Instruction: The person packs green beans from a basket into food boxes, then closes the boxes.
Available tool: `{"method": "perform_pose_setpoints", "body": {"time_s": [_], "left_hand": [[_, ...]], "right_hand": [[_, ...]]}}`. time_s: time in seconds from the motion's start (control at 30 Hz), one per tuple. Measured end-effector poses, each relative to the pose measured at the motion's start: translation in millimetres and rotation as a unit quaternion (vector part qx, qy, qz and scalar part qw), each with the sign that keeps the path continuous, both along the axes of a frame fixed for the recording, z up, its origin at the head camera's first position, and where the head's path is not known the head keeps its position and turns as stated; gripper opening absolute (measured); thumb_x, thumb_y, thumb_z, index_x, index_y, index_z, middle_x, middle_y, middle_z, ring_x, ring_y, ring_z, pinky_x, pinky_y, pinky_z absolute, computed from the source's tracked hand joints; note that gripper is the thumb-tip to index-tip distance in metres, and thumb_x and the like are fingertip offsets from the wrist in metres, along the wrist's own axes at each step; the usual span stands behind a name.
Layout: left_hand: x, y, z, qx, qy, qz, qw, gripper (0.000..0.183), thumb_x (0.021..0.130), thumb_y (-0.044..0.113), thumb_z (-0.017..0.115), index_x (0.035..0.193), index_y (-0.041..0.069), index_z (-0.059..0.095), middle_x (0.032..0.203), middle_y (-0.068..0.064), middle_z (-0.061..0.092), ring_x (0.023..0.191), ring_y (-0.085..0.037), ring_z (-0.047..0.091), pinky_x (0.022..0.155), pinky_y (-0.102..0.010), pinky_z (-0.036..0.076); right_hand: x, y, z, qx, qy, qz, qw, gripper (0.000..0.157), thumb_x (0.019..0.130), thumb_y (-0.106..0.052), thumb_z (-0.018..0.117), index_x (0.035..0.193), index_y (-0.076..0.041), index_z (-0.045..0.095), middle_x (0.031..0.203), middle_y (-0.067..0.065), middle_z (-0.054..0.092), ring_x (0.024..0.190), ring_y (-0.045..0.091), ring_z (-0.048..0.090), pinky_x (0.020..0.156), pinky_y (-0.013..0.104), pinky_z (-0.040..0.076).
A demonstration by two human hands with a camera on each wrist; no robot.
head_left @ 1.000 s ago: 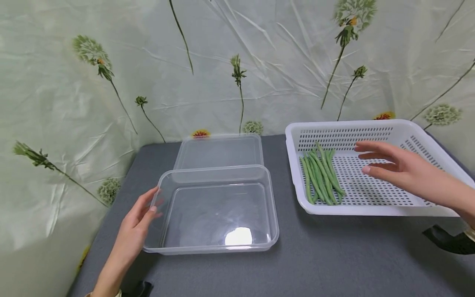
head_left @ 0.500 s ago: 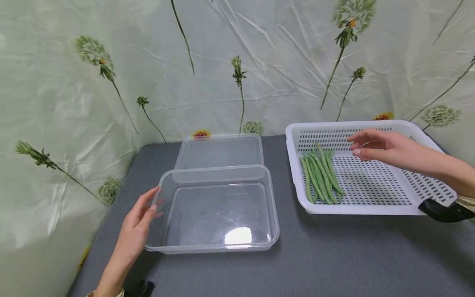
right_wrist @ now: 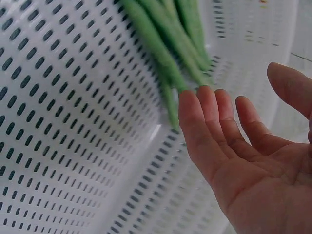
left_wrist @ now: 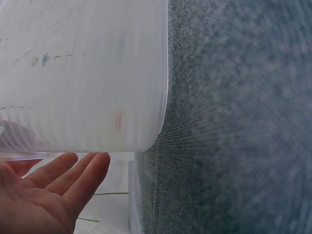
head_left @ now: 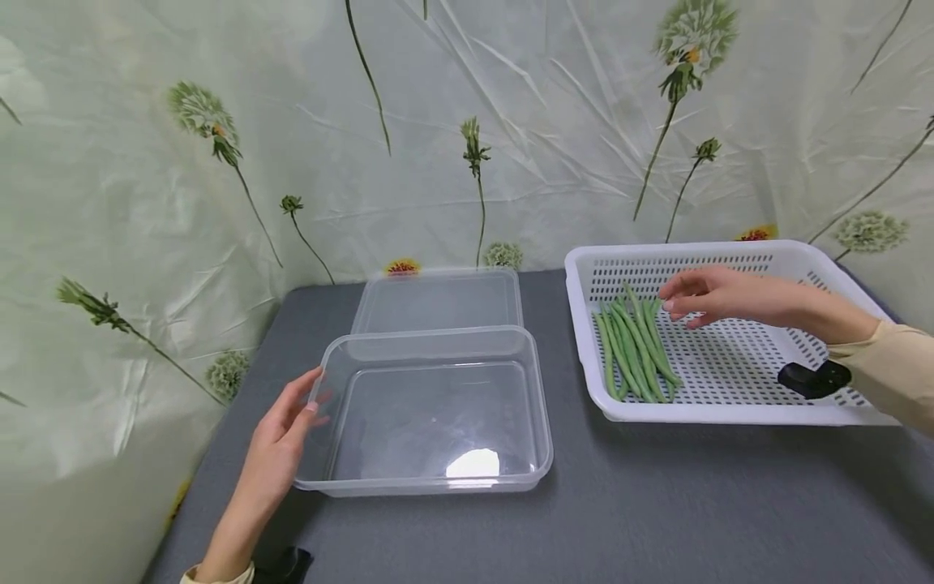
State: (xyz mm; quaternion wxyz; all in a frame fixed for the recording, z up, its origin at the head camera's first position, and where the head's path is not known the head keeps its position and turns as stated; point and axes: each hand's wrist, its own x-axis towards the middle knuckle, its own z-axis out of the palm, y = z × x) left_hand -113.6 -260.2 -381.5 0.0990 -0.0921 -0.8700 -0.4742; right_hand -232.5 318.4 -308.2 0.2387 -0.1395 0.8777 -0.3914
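My left hand [head_left: 274, 442] is at the left side of a clear plastic container [head_left: 430, 422]. In the left wrist view, its extended fingers [left_wrist: 90, 178] reach the container's wall near the rim, and nothing is gripped. Over the white perforated basket [head_left: 730, 413] hovers my right hand [head_left: 722, 296], its fingertips close to the upper ends of several green beans [head_left: 631, 349]. The right wrist view has the beans [right_wrist: 153, 36] just beyond loosely bent fingers [right_wrist: 195, 117], with the thumb held apart and nothing in the palm.
Behind the container lies a flat translucent lid [head_left: 441, 300], partly overlapped by the container's back rim. Both vessels stand on a grey cloth-covered table [head_left: 584, 511]. A flower-printed sheet [head_left: 409, 195] hangs at the back and along the left.
My right hand has moved left across the basket to the green beans, its sleeve now in view. The left hand has stayed at the container, and the whole head view has shifted slightly.
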Motion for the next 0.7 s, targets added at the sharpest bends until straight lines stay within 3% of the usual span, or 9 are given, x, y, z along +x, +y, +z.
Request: {"method": "perform_pose_setpoints", "body": {"time_s": [0.23, 0.43, 0.7], "left_hand": [[1.0, 1, 0.3, -0.009, -0.01, 0.007, 0.9999, 0.042, 0.107, 0.01, 0.04, 0.148, 0.009, 0.041, 0.147, -0.014, 0.045, 0.114, 0.0, 0.055, 0.082, -0.018, 0.049], [1.1, -1, -0.6, -0.016, -0.008, 0.01, 0.9998, 0.042, 0.106, 0.01, 0.04, 0.148, 0.011, 0.042, 0.148, -0.012, 0.045, 0.114, -0.002, 0.056, 0.082, -0.018, 0.048], [1.5, 0, 2.3, -0.027, -0.025, 0.019, 0.9991, 0.043, 0.106, 0.011, 0.04, 0.149, 0.012, 0.041, 0.148, -0.013, 0.044, 0.117, -0.028, 0.059, 0.082, -0.018, 0.047]], "right_hand": [[-12.2, 3, -16.0, -0.01, -0.05, 0.016, 0.999, 0.045, 0.1, -0.017, 0.057, 0.133, 0.01, 0.044, 0.123, 0.021, 0.056, 0.108, 0.031, 0.056, 0.088, 0.046, 0.051], [-20.5, -1, -29.2, -0.021, -0.112, 0.005, 0.993, 0.048, 0.099, -0.017, 0.059, 0.133, 0.012, 0.04, 0.126, 0.022, 0.054, 0.112, 0.031, 0.057, 0.092, 0.046, 0.049], [-22.8, -3, -43.4, -0.068, -0.151, -0.041, 0.985, 0.038, 0.095, -0.006, 0.061, 0.122, 0.011, 0.039, 0.101, 0.014, 0.061, 0.093, 0.023, 0.062, 0.083, 0.043, 0.054]]}}
